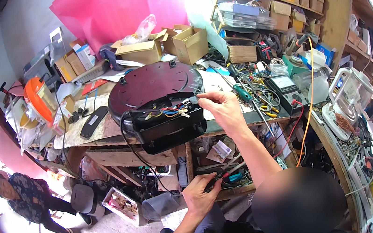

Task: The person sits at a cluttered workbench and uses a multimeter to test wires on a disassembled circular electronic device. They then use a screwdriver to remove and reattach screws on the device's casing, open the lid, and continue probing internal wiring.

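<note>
The round dark-red metal cooker (159,103) was laid upturned on the cluttered wooden workbench (104,132); its coloured wires (172,112) were pinched by the right hand (220,107), while below the bench edge a dark-handled tool (216,178) was gripped by the left hand (199,195)

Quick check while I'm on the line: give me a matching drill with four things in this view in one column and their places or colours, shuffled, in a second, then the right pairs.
Things:
1. right hand
2. left hand
3. round dark appliance
4. plastic sheet

Places or colours:
A. pink, at the back of the bench
B. upside down on the bench, wiring compartment open
C. at the coloured wires in the open compartment
D. down at the lower shelf, on the tools there

Pairs: 1-C, 2-D, 3-B, 4-A
</note>
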Tool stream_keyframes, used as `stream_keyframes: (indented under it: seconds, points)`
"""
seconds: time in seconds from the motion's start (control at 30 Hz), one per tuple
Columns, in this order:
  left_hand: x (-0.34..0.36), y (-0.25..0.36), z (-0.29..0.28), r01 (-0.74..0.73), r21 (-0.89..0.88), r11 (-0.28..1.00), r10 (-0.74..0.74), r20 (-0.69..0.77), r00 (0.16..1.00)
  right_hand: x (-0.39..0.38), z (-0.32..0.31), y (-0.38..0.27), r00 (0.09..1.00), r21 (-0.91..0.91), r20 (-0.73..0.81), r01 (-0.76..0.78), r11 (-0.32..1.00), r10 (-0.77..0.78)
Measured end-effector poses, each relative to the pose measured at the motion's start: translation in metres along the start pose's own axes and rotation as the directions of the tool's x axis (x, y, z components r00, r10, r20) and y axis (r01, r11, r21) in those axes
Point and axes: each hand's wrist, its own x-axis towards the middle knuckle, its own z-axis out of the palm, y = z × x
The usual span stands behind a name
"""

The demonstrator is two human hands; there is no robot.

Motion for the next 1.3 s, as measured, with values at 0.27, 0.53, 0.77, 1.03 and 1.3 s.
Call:
stream_keyframes:
  seconds: [0.27,0.53,0.77,1.03,1.3]
  points:
    - [0.0,0.0,-0.002,-0.008,-0.002,1.0,0.008,0.0,1.0,-0.001,0.001,0.007,0.996,0.0,-0.05,0.074,0.997,-0.074]
    - [0.0,-0.001,-0.003,-0.017,0.01,1.0,0.017,0.01,1.0,0.001,0.002,0.01,0.991,0.022,-0.056,0.122,0.992,-0.12]
    - [0.0,-0.003,-0.004,-0.013,-0.023,1.0,0.013,0.006,1.0,0.0,0.006,0.002,0.996,0.076,-0.041,0.082,0.994,-0.079]
    - [0.0,0.001,-0.005,-0.016,-0.014,1.0,0.017,0.028,0.999,-0.007,0.006,-0.007,0.987,-0.067,-0.129,0.09,0.994,-0.098]
    - [-0.003,-0.003,-0.005,0.011,0.014,1.0,-0.011,0.027,1.0,-0.01,0.009,-0.018,0.977,-0.284,-0.147,0.11,0.952,-0.157]
